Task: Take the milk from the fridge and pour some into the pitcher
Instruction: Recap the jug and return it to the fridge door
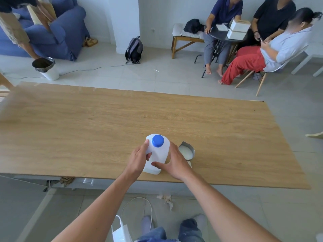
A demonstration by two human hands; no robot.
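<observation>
- Wooden table (87,123) spreads wide under both hands, its near edge just below the wrists.
- Far to the left of the left hand, beyond the table's far edge, a white bin with a dark liner (45,67) stands on the tiled floor, with a blue sofa (57,30) behind it.
- Left hand (139,160) wraps the left side of the milk bottle (157,155), thumb up near the shoulder of the bottle and fingers curled against its side.
- Milk bottle sits between the two hands, white and translucent, its base on the table close to the near edge; it looks upright, tilting slightly away from the camera.
- Blue cap (157,140) is on the bottle's neck, above both hands.
- Right hand (174,165) presses the bottle's right side, thumb laid across the lower front and fingers going round behind it, so both hands are closed on the bottle.
- Just to the right of the right hand, touching or nearly touching its fingers, a small metal pitcher (187,151) stands on the table with white milk inside.
- Far beyond the right hand, across the floor, three people sit around a small dark table (220,36).
</observation>
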